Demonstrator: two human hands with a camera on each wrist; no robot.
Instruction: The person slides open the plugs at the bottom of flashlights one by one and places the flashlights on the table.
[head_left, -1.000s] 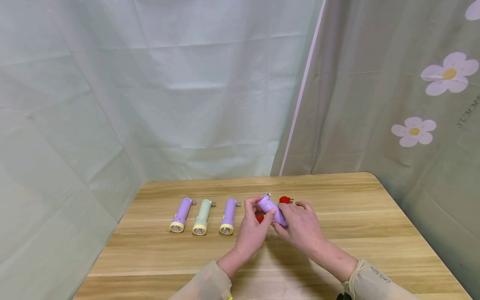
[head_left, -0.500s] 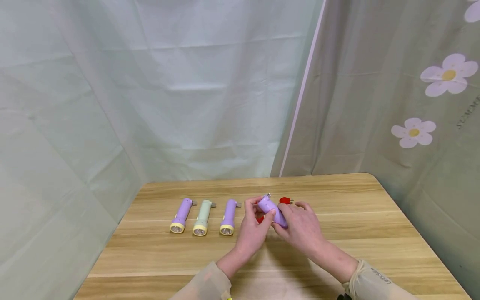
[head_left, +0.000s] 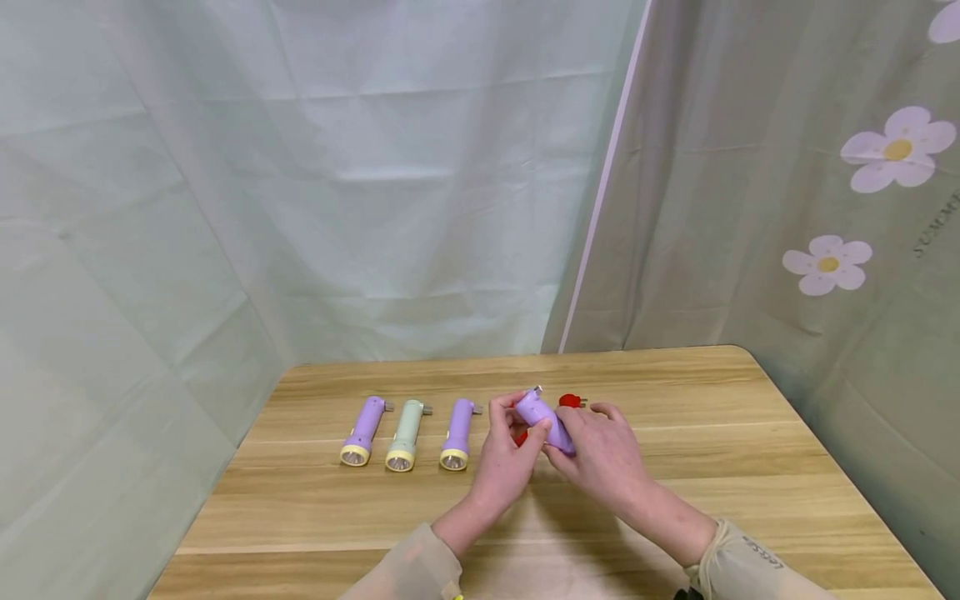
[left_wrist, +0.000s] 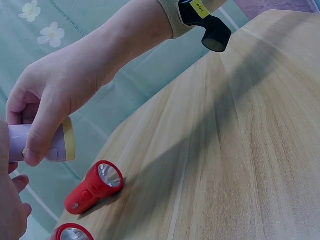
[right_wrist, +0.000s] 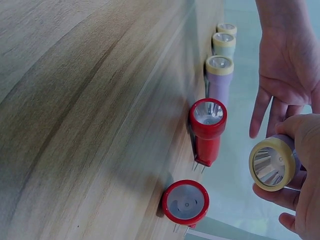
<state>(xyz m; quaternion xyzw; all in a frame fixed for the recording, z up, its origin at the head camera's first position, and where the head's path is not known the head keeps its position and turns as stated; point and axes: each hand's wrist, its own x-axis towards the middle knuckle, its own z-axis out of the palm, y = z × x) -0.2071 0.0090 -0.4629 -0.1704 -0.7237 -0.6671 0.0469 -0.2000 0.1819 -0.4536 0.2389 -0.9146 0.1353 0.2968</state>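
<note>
Both hands hold a purple flashlight (head_left: 540, 415) with a yellow head rim and metal plug prongs at its far end. My left hand (head_left: 510, 458) grips it near the prong end, thumb along the body. My right hand (head_left: 603, 457) grips the head end; in the left wrist view its thumb presses on the body near the yellow rim. The right wrist view shows the lens of the held flashlight (right_wrist: 272, 165) facing the camera. Beneath and beyond the hands lie two red flashlights, one (left_wrist: 95, 187) in full sight and another (left_wrist: 72, 233) cut off; the hands largely cover them in the head view.
To the left, a purple flashlight (head_left: 363, 429), a pale green one (head_left: 406, 433) and another purple one (head_left: 458, 433) lie in a row, lenses toward the person. All are on a wooden table (head_left: 300, 517). Curtains (head_left: 420, 183) hang behind it and along its sides.
</note>
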